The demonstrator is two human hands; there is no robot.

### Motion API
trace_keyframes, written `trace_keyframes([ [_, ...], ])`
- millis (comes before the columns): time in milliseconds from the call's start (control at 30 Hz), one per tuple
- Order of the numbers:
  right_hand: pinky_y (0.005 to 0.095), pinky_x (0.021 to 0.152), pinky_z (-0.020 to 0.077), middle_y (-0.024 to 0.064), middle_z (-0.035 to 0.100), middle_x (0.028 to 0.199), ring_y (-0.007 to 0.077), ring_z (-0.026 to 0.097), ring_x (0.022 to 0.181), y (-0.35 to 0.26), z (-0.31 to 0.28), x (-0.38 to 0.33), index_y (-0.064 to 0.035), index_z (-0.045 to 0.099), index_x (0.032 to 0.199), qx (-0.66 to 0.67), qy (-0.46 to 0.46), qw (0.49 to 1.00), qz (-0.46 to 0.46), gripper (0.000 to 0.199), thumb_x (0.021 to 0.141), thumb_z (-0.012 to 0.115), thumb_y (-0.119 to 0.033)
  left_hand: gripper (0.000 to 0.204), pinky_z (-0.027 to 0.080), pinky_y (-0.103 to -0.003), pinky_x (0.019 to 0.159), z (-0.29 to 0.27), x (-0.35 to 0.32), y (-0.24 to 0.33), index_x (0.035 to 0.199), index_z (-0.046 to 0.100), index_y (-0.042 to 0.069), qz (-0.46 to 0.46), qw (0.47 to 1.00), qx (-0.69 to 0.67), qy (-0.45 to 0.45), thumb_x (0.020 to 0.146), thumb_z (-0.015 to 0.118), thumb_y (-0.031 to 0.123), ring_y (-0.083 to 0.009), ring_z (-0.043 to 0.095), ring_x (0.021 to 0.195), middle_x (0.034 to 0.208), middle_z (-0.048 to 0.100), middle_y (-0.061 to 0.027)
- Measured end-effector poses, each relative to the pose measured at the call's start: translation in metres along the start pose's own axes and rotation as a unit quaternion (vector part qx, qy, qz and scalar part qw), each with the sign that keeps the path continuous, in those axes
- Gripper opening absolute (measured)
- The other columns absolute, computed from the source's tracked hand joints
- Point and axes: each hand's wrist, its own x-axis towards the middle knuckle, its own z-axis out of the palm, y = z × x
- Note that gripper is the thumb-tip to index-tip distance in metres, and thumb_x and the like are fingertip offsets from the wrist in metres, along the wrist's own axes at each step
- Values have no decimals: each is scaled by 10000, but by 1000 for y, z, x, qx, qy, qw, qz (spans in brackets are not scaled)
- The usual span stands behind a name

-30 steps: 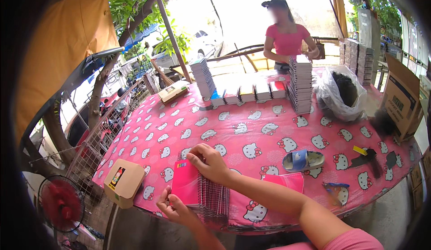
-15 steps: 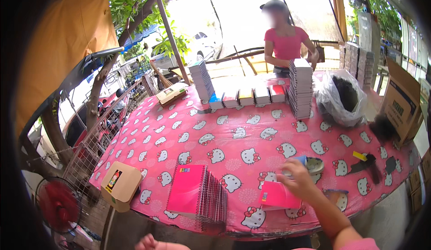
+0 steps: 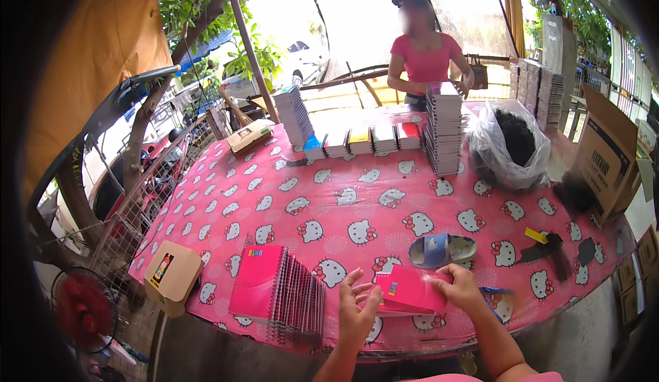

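Note:
A pink-covered notebook (image 3: 415, 290) lies near the front edge of the table, slightly askew over at least one more pink cover. My right hand (image 3: 463, 290) pinches its right edge between thumb and fingers. Just left of the notebook is my left hand (image 3: 356, 308), fingers spread, holding nothing; whether its thumb touches the cover I cannot tell. Farther left stands a fanned stack of pink spiral notebooks (image 3: 259, 282). Behind my right hand sits a blue slide sandal (image 3: 434, 250).
A pink patterned cloth (image 3: 364, 203) covers the table. Brown cardboard boxes (image 3: 173, 272) lie at the left. Tall notebook stacks (image 3: 444, 131) flank a row of smaller piles at the back. A plastic bag (image 3: 480, 145) and a carton (image 3: 607, 166) stand right. Another person (image 3: 425, 59) stands behind the table.
My left hand has come up from the lower edge to beside the notebook. My right hand has moved from near the sandal onto the notebook's right edge.

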Motion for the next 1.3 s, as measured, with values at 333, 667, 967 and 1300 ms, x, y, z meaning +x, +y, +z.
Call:
trace_keyframes([
  [333,290,629,496,111,634,810,168,630,736,-54,-22,-22,-24,613,904,55,13,994,-94,189,756,731,-19,669,398,-368,996,20,-4,15,1418,293,27,165,979,115,21,836,617,-33,-274,456,1238,1413,378,-165],
  [667,295,670,485,105,607,828,137,609,787,-50,17,-26,-20,510,961,130,9,983,-130,244,792,685,4,336,411,-460,938,31,-2,18,1142,651,94,222,934,280,3,814,656,23,-308,527,1115,1311,426,-214],
  [967,404,806,469,144,576,995,333,581,959,-28,-36,-4,-26,531,1080,-49,86,947,-304,451,710,779,-98,73,337,-451,926,39,24,9,868,712,152,278,913,292,-56,803,720,185,-170,599,868,816,681,31],
  [1300,442,888,445,201,575,1112,379,540,1077,189,-237,8,-21,597,1034,-452,335,812,158,437,688,796,-198,59,352,-378,864,49,23,12,825,710,121,310,905,289,-31,773,735,136,-181,585,791,798,679,9],
])
